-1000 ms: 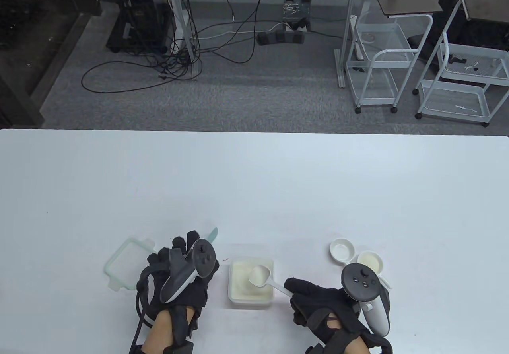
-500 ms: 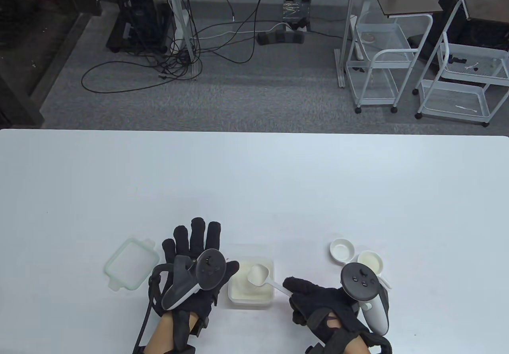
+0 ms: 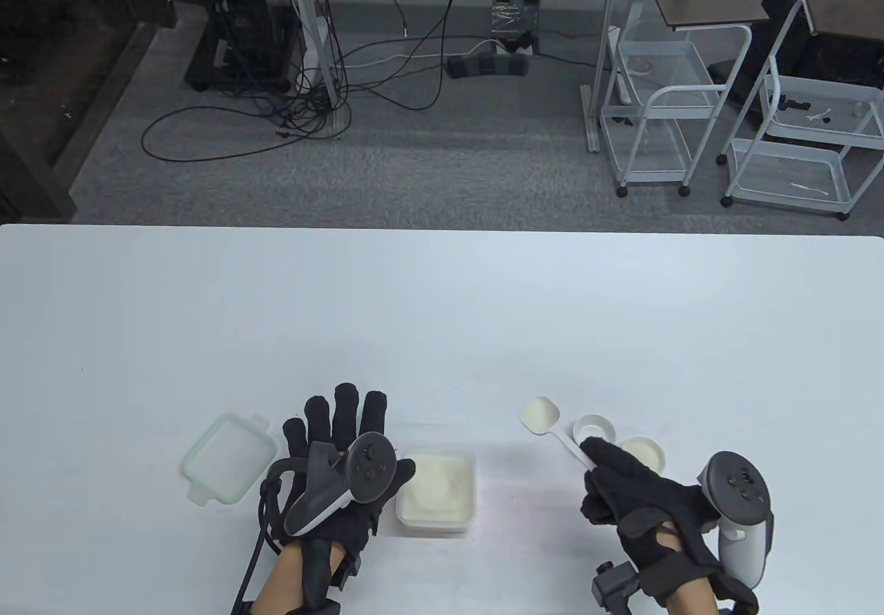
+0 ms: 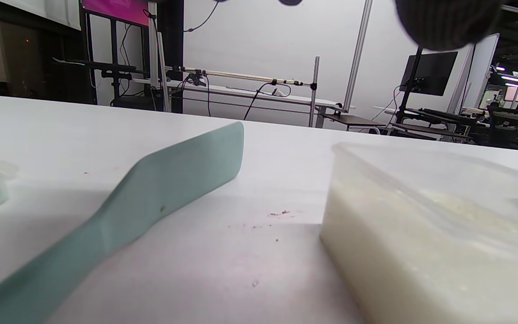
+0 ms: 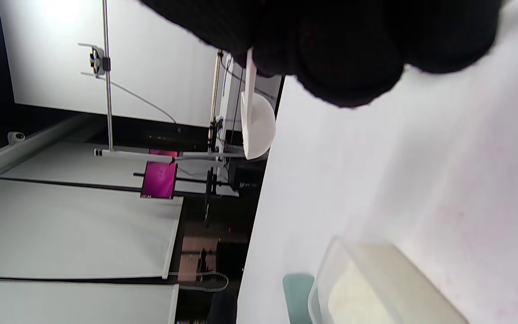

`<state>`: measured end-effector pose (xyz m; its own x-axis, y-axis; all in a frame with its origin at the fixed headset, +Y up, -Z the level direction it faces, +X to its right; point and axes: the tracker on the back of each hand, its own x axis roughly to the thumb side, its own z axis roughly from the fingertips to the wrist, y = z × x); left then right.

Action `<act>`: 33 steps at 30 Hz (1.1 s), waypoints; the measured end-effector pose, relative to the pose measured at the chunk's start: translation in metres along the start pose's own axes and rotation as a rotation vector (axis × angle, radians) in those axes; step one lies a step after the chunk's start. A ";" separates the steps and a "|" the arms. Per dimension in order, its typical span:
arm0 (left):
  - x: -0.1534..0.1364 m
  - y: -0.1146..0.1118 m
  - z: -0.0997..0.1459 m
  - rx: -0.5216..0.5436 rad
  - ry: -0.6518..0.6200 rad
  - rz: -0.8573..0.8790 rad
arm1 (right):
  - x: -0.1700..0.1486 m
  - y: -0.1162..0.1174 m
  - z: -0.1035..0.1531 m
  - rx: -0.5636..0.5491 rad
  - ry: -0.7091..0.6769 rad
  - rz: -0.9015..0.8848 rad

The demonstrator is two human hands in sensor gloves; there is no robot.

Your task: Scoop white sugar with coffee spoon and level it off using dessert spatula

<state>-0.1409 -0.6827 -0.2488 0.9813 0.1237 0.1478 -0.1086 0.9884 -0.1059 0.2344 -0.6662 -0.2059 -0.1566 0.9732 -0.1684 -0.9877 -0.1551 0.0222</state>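
- A white table point(image 3: 442, 311) fills the lower part of the table view; a clear plastic container point(image 3: 436, 495) of white sugar point(image 3: 442, 480) sits near its front edge and serves as the landmark here.
- The left hand point(image 3: 330, 477), gloved in black with a tracker on its back, lies just left of the container with fingers spread wide and flat, holding nothing; its thumb reaches toward the container's left rim, though contact cannot be told.
- The right hand point(image 3: 639, 504), well to the right of the container, pinches the handle of the white coffee spoon point(image 3: 552, 425) between closed fingers; the spoon is raised off the table, its bowl pointing away from the person, beyond and right of the container.
- The pale green dessert spatula point(image 4: 119, 211) lies flat on the table left of the container, seen in the left wrist view; in the table view the left hand covers it.
- A green-rimmed lid point(image 3: 228, 459) rests on the table farther left of the container, beyond the left hand.
- Two small white dishes point(image 3: 595, 430) sit right of the container, side by side; the right hand's fingers overlap the nearer edge of them in the table view.
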 end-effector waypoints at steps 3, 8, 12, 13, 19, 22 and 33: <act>0.000 0.000 0.000 -0.003 0.002 -0.001 | -0.005 -0.018 0.000 -0.087 0.039 0.037; 0.000 -0.001 0.000 -0.018 0.005 -0.013 | -0.021 -0.039 -0.002 -0.189 0.144 0.112; 0.001 -0.001 0.000 -0.023 0.006 -0.016 | -0.027 -0.042 -0.005 -0.220 0.183 0.160; 0.001 -0.001 0.000 -0.023 0.006 -0.016 | -0.028 -0.041 -0.005 -0.221 0.185 0.169; 0.002 -0.002 0.000 -0.035 0.003 -0.025 | -0.028 -0.030 -0.010 -0.202 0.206 0.307; 0.002 -0.002 0.000 -0.039 0.005 -0.028 | -0.028 -0.026 -0.012 -0.199 0.209 0.355; 0.004 -0.004 -0.001 -0.065 0.005 -0.040 | -0.025 -0.011 -0.016 -0.217 0.200 0.571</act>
<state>-0.1367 -0.6860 -0.2484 0.9855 0.0836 0.1478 -0.0589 0.9847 -0.1639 0.2489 -0.6913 -0.2174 -0.6328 0.6802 -0.3700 -0.7226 -0.6905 -0.0334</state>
